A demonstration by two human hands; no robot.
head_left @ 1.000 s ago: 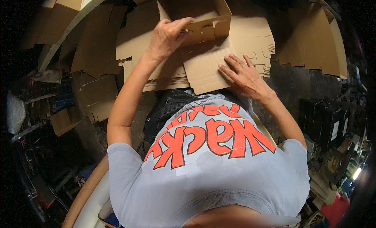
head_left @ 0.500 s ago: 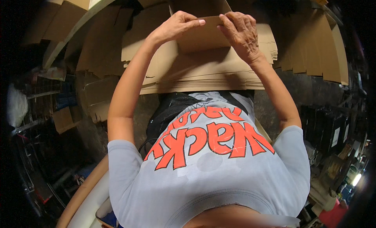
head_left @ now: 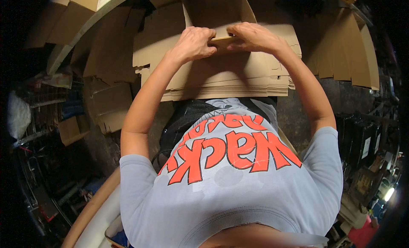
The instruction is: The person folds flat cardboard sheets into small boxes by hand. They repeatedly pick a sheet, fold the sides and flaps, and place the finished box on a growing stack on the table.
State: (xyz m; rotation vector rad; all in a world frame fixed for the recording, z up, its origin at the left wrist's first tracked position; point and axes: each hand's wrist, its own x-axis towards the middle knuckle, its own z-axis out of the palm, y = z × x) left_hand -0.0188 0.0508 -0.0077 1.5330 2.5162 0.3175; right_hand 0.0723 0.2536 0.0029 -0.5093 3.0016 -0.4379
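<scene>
Across the upper middle of the head view lies a thick stack of flat cardboard blanks [head_left: 230, 79], brown, edges layered, resting in front of the person's waist. Whether a bench carries it cannot be told; the support is hidden under the stack.

More flat cardboard sheets [head_left: 345, 47] lean at upper right, well apart from the hands. Further cardboard pieces [head_left: 106, 56] spread at upper left, some overlapping, one notched piece lower down near a dark cluttered area.

Grey T-shirt [head_left: 230, 184] with large orange lettering fills the lower middle of the frame; both bare forearms rise from it toward the stack.

Cardboard box piece [head_left: 217, 9], partly folded up, stands on top of the stack at top centre. Its panels rise behind the hands; its lower front edge sits between them.

Left hand [head_left: 194, 43]: fingers curled tight, knuckles up, closed on the left part of a narrow cardboard flap [head_left: 222, 38]. Right hand [head_left: 253, 37]: fingers bent down and closed over the right part of the same flap, thumb side toward the left hand. Both hands nearly touch, just beside each other, above the stack.

Flap shows as a thin pale strip between the two sets of fingers, lying roughly level.
</scene>
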